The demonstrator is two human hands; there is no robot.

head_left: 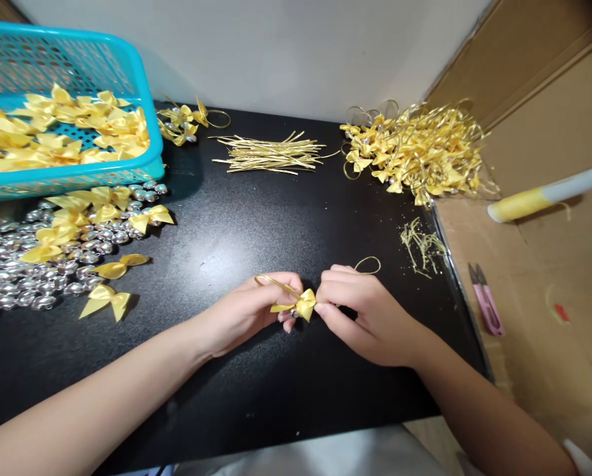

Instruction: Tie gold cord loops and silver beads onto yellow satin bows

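Over the black table (236,231), my left hand (256,311) and my right hand (368,314) meet around one small yellow satin bow (303,305). Both pinch it from opposite sides. A gold wire tie (276,283) runs from the bow across my left fingers, and a gold loop (368,266) shows behind my right hand. A small silver bead seems to hang under the bow, mostly hidden.
A turquoise basket (141,79) of yellow bows stands at the far left. Silver beads (22,277) and loose bows (104,301) lie below it. Gold wire ties (270,155) lie at the back, finished bows (415,155) at the back right. Pink snips (487,301) rest on cardboard.
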